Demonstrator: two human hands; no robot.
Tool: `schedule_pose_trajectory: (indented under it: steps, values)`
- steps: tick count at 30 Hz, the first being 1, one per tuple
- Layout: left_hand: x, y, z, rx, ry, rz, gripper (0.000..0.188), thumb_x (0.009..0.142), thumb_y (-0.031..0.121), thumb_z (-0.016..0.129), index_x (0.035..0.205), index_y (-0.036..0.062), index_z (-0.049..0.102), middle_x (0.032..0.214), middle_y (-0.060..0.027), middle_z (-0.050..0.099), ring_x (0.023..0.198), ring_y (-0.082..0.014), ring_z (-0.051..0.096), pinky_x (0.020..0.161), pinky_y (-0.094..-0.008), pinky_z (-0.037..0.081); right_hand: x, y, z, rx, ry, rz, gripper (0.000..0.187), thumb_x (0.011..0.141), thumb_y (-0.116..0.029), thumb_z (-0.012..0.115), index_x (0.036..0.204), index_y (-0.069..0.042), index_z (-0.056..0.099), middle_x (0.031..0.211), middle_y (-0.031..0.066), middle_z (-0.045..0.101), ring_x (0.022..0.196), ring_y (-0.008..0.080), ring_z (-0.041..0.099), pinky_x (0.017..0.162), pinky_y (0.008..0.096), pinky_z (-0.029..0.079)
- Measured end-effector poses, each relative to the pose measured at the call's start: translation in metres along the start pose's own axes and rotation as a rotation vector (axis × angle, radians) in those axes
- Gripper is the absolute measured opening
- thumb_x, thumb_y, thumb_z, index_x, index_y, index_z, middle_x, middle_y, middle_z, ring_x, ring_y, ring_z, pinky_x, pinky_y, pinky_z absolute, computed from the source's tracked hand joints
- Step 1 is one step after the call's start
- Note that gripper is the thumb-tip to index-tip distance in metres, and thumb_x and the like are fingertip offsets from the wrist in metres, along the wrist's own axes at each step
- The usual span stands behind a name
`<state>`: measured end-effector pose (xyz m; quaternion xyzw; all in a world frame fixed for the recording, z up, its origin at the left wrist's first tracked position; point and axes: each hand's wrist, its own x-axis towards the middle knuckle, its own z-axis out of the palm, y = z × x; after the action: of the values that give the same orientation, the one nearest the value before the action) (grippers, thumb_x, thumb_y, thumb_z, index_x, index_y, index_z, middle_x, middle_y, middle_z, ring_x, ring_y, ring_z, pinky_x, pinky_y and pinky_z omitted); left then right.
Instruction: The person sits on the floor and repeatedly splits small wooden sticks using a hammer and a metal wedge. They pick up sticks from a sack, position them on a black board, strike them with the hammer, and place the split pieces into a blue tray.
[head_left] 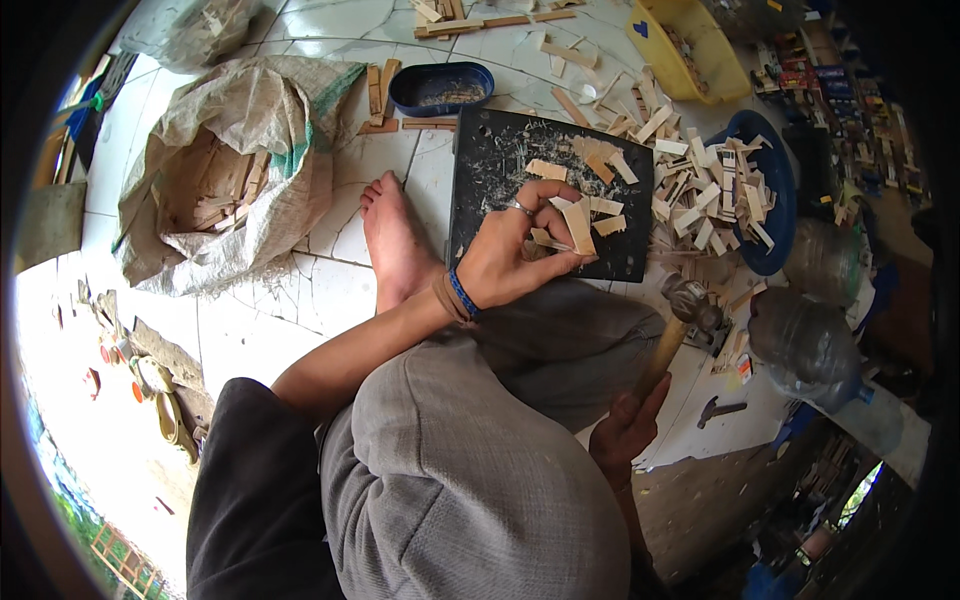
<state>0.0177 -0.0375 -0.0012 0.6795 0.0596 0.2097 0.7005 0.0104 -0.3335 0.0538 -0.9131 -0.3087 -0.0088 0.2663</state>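
Note:
My left hand pinches a small pale wood piece between thumb and fingers, above a black board strewn with shavings. Several other flat wood pieces lie on that board around the hand. Lower right, my right hand is wrapped round the wooden handle of a hammer, whose metal head points up and away from me. The hammer is held apart from the board. My left wrist wears a blue band and a brown one.
A heap of wood pieces spills from a blue basin on the right. Beyond stand a yellow tub and a dark blue dish. An open woven sack holds wood scraps. A second small hammer lies on the floor.

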Motion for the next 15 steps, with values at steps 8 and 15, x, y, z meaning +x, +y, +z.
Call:
schedule_pose_trajectory:
  steps: [8,15]
  values:
    - [0.001,-0.001,0.0,0.025,0.01,0.099,0.061,0.087,0.008,0.079,0.137,0.0038,0.046,0.087,-0.0067,0.074,0.078,-0.0157,0.07,0.069,-0.0288,0.053,-0.002,-0.014,-0.004,0.046,-0.042,0.056,0.057,0.096,-0.001,0.057,0.151,0.008,0.045,0.118,0.0303,0.071,0.067,0.0328,0.07,0.061,0.0369,0.054]
    - [0.0,-0.001,-0.001,0.019,-0.012,-0.022,0.061,0.087,0.008,0.079,0.138,0.0036,0.045,0.089,-0.0056,0.074,0.077,-0.0131,0.07,0.065,-0.0261,0.053,0.0,-0.019,-0.007,0.033,-0.08,-0.031,0.056,0.094,0.004,0.061,0.148,0.009,0.049,0.118,0.0285,0.072,0.065,0.0296,0.068,0.06,0.0362,0.054]
